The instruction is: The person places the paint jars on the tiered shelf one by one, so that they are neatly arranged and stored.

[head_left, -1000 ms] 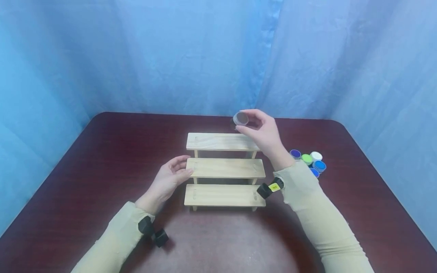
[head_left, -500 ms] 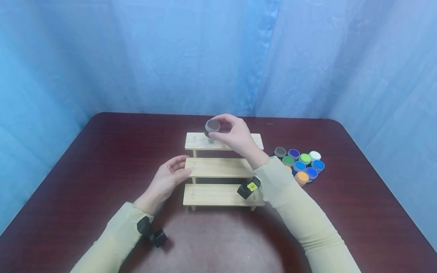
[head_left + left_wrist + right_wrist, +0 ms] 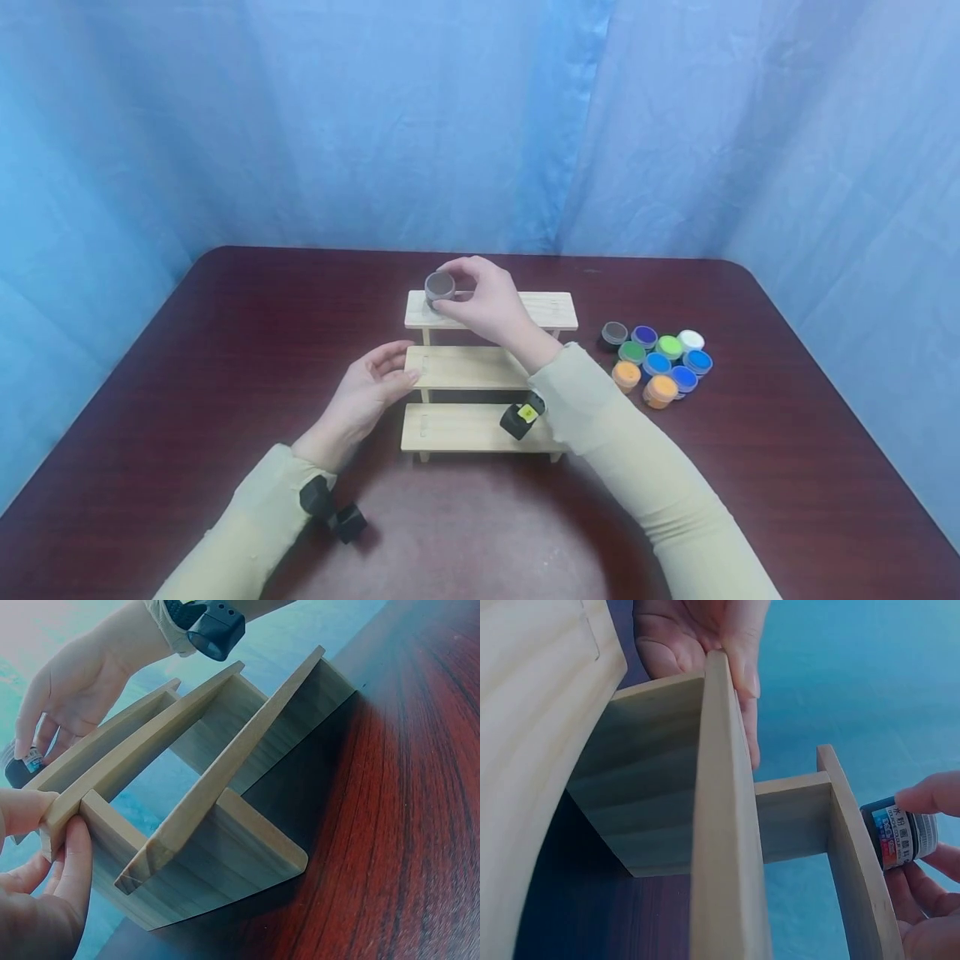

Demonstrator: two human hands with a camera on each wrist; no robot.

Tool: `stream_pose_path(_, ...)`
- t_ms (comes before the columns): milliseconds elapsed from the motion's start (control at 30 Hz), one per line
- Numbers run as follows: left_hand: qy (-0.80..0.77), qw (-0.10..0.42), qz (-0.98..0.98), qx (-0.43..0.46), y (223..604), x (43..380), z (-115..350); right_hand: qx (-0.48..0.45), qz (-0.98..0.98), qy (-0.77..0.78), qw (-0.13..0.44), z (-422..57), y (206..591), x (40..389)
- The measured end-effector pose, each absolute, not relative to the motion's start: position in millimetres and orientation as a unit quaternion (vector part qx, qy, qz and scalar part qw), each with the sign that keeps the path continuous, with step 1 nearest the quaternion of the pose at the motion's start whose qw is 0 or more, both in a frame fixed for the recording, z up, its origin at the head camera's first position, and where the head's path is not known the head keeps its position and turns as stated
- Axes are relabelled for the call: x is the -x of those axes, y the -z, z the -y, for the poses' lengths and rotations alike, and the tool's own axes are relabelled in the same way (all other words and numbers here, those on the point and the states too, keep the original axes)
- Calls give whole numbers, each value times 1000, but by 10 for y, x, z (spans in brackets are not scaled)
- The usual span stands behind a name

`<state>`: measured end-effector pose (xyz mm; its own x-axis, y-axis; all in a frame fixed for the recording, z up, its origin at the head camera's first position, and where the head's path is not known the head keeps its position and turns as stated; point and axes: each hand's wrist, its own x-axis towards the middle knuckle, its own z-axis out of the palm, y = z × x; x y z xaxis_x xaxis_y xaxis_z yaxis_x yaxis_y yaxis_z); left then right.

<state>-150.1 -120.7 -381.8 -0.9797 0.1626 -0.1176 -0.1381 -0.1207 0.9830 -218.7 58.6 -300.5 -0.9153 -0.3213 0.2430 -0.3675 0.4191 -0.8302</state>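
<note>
A three-tier wooden display stand [image 3: 465,429] is in the middle of the table in the head view. My left hand [image 3: 367,400] pinches the left end of its middle shelf, thumb on top and fingers beneath, as the left wrist view also shows. My right hand [image 3: 491,304] holds a small paint jar [image 3: 439,286] with a dark grey lid between thumb and fingers at the left end of the top shelf [image 3: 543,310]. In the right wrist view the labelled paint jar [image 3: 895,834] has its base right at the shelf board.
To the right of the stand several paint jars [image 3: 657,365] are grouped on the dark red table [image 3: 787,467], with lids in blue, green, orange, white, purple and grey. Blue curtains [image 3: 390,125] hang behind the table and along both sides.
My right hand has carried the grey-lidded paint jar leftward and down to the left end of the top shelf. The left hand has kept its hold on the middle shelf.
</note>
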Motion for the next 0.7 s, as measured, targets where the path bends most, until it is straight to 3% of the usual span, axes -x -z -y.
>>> stream_pose_path(700, -767, 98, -634, -16, 3826, 1482, 1240, -218, 874, -433, 42, -464, 3028, 2200)
